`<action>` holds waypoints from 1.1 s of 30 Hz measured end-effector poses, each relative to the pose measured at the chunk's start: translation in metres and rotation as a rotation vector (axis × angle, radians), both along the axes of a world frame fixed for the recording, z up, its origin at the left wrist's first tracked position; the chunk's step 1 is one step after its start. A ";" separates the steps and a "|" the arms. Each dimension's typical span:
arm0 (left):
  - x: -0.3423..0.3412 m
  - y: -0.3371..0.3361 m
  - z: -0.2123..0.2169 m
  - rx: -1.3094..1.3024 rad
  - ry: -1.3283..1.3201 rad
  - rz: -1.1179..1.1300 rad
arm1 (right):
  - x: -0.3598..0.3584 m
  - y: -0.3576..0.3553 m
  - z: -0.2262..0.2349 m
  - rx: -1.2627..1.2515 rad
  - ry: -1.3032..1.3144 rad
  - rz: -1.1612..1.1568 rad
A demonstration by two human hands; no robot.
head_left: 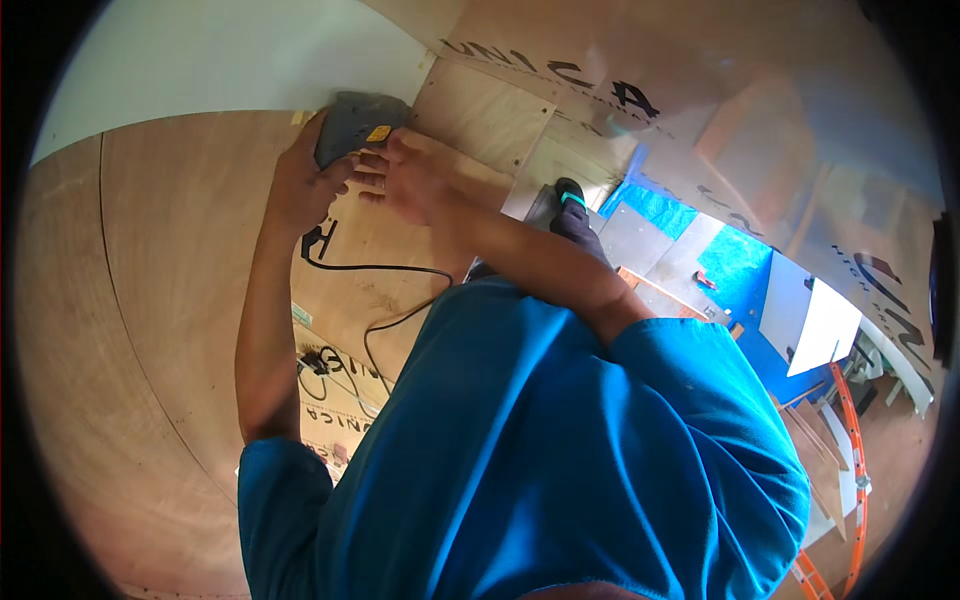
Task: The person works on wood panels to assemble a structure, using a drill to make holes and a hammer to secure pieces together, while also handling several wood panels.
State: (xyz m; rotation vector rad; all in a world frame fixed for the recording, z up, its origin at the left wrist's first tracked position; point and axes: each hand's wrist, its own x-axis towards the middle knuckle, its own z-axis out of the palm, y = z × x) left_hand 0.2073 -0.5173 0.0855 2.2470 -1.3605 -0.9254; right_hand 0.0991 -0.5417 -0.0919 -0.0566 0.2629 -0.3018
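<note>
My left hand [305, 185] is closed on the left side of a dark grey, boxy object [362, 112] with a small yellow label. Its exact kind does not show. The object is up against the wood panel, close to where the panel meets the white surface [230, 55]. Just below and to the right of it, my right hand [405, 180] has its fingers apart, with nothing visible in them. Its fingertips come close to the left hand's fingers. Below my left wrist is a black fitting [317, 241] with a black cord [390, 268] running off; whether it joins the grey object I cannot tell.
More cables and a plug [318, 362] lie lower on the panels. A shoe [570, 190] shows beyond my right forearm. On the right are a blue sheet [737, 262], white boards [825, 325], wood offcuts [815, 450] and an orange ladder [851, 430]. Printed wood panels [800, 130] rise alongside.
</note>
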 end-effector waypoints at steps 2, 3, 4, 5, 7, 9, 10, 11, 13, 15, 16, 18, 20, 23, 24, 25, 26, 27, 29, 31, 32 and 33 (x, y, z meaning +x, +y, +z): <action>0.002 0.003 -0.004 -0.024 0.009 0.010 | 0.000 0.001 0.000 -0.007 0.008 -0.014; 0.003 0.004 -0.006 -0.021 0.012 0.003 | 0.000 0.001 0.000 0.006 0.019 -0.003; 0.004 0.004 -0.008 -0.023 0.020 -0.007 | 0.000 0.000 -0.001 0.006 0.001 -0.007; 0.004 0.005 -0.009 -0.016 0.014 -0.004 | 0.000 0.001 -0.001 0.003 0.002 -0.017; 0.006 0.006 -0.011 -0.004 0.014 0.001 | 0.000 0.001 -0.003 0.010 -0.005 -0.011; 0.006 0.007 -0.011 -0.009 0.004 -0.020 | 0.001 0.001 -0.005 0.014 0.010 -0.011; 0.005 0.007 -0.011 -0.022 -0.011 -0.033 | 0.001 0.002 -0.006 0.010 -0.001 -0.005; 0.005 0.006 -0.010 -0.023 -0.013 -0.034 | 0.001 0.002 -0.006 0.003 0.006 0.003; 0.004 0.005 -0.008 0.001 -0.006 -0.041 | 0.001 0.002 -0.006 -0.003 -0.005 0.004; 0.004 0.002 -0.005 0.005 -0.002 -0.064 | -0.001 0.002 -0.005 -0.006 0.006 0.005; 0.004 0.000 -0.004 0.012 -0.001 -0.088 | -0.001 0.002 -0.004 -0.003 0.009 0.003; 0.006 -0.003 -0.002 0.062 -0.015 -0.098 | -0.003 0.001 -0.002 0.002 0.013 -0.005; 0.007 -0.005 -0.001 0.098 -0.025 -0.119 | -0.004 0.000 0.000 0.032 0.014 -0.009; 0.011 -0.007 -0.001 0.065 -0.032 -0.165 | -0.005 0.000 0.003 0.023 0.042 0.002; 0.012 -0.007 -0.002 0.046 -0.013 -0.183 | -0.005 0.000 0.003 0.033 0.036 0.008; 0.014 -0.008 -0.002 0.027 0.006 -0.201 | -0.005 0.001 0.004 0.030 0.050 0.003; 0.014 -0.007 -0.003 0.027 0.006 -0.201 | -0.005 0.001 0.004 0.022 0.057 -0.003; 0.015 -0.007 -0.003 0.039 0.009 -0.178 | -0.005 0.001 0.004 0.029 0.065 -0.002; 0.014 -0.005 -0.004 0.049 0.012 -0.156 | -0.005 0.001 0.004 0.005 0.047 -0.018; 0.012 -0.003 -0.004 0.007 0.034 -0.136 | -0.004 0.001 0.004 -0.001 0.047 -0.017; 0.012 -0.003 -0.004 0.041 0.035 -0.126 | -0.004 0.002 0.003 -0.008 0.060 -0.013; 0.013 -0.004 -0.004 0.031 0.024 -0.128 | -0.003 0.002 0.003 -0.015 0.036 -0.017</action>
